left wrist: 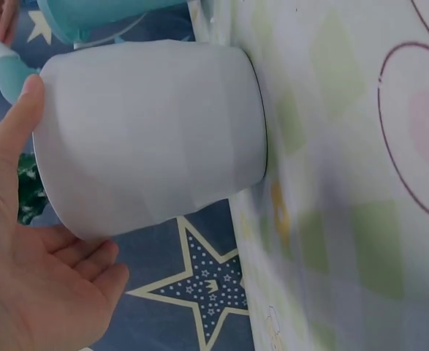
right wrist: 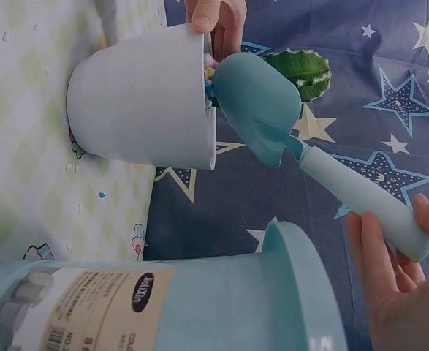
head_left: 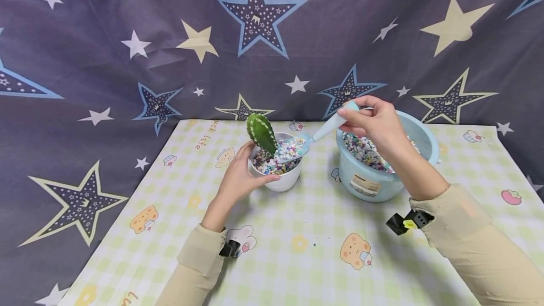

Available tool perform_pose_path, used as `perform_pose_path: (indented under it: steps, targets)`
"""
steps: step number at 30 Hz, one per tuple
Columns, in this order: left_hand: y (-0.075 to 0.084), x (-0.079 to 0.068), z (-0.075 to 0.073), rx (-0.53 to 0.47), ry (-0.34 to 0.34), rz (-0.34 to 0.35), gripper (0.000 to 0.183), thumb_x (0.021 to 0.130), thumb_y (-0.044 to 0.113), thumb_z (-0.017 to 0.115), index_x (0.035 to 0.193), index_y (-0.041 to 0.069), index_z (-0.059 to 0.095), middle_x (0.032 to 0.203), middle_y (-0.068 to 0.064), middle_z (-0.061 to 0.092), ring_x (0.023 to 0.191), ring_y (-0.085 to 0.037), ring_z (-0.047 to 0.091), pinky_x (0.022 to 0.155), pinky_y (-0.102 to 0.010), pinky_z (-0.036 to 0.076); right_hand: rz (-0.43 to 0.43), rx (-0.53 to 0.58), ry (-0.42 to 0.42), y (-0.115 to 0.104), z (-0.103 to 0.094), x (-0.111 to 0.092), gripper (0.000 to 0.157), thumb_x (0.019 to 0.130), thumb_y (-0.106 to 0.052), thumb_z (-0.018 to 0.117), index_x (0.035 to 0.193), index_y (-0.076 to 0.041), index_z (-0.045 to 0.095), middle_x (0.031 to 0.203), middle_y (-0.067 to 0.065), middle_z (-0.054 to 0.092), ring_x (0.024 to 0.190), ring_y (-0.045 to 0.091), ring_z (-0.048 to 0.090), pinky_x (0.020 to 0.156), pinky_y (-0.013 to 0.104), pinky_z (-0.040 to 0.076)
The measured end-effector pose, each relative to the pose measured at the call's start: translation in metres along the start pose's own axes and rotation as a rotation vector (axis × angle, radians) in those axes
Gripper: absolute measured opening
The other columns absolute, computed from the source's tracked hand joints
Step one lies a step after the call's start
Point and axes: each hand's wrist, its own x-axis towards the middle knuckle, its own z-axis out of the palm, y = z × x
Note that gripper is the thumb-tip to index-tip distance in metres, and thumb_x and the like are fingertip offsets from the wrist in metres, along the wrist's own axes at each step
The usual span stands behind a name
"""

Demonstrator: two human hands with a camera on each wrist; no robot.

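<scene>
A white pot (head_left: 284, 184) stands on the table with a green cactus (head_left: 261, 133) leaning in it, amid small multicoloured pebbles (head_left: 272, 166). My left hand (head_left: 238, 178) grips the pot by its near left side; in the left wrist view the thumb lies at the rim and the fingers curl at the opposite side. Between thumb and fingers, my right hand (head_left: 378, 124) holds the light blue handle of a small trowel (right wrist: 258, 102). The trowel's blade, loaded with pebbles, tilts down over the pot's rim beside the cactus. Its underside faces the right wrist camera.
A light blue bucket (head_left: 349, 178) with a label, partly filled with the same pebbles (head_left: 361, 150), stands right of the pot, under my right hand. A checked cloth (head_left: 297, 268) with cartoon prints covers the table. Behind hangs a dark star-patterned curtain (head_left: 170, 4).
</scene>
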Motion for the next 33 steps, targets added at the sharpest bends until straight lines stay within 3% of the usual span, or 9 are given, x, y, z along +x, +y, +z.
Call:
perform_pose_path:
  steps: [16,26,33]
  targets:
    - [0.016,-0.009,0.006,0.076,0.06,-0.049,0.116,0.07,0.059,0.083,0.156,0.005,0.029,0.161,-0.014,0.033,0.144,-0.036,0.041,0.118,-0.052,0.038,-0.014,0.001,-0.006,-0.001,0.004,0.001,0.015,0.088,-0.008,0.074,0.096,-0.005,0.062,0.079,-0.002,0.076,0.073,0.012,0.076,0.072,0.026,0.063]
    - [-0.006,0.004,0.002,-0.082,-0.059,0.004,0.121,0.069,0.048,0.089,0.159,0.009,0.019,0.164,-0.016,0.026,0.149,-0.035,0.033,0.123,-0.054,0.028,0.0,-0.032,-0.024,0.0,0.008,0.001,0.023,0.09,-0.009,0.073,0.105,-0.001,0.058,0.079,-0.003,0.076,0.073,0.012,0.076,0.073,0.026,0.063]
    - [-0.009,0.006,0.002,-0.08,-0.058,-0.001,0.121,0.067,0.051,0.089,0.159,0.009,0.021,0.163,-0.015,0.029,0.148,-0.035,0.034,0.123,-0.053,0.028,-0.016,-0.024,-0.027,-0.001,0.008,0.001,0.02,0.089,-0.008,0.074,0.102,-0.002,0.06,0.078,-0.003,0.076,0.073,0.011,0.076,0.074,0.026,0.063]
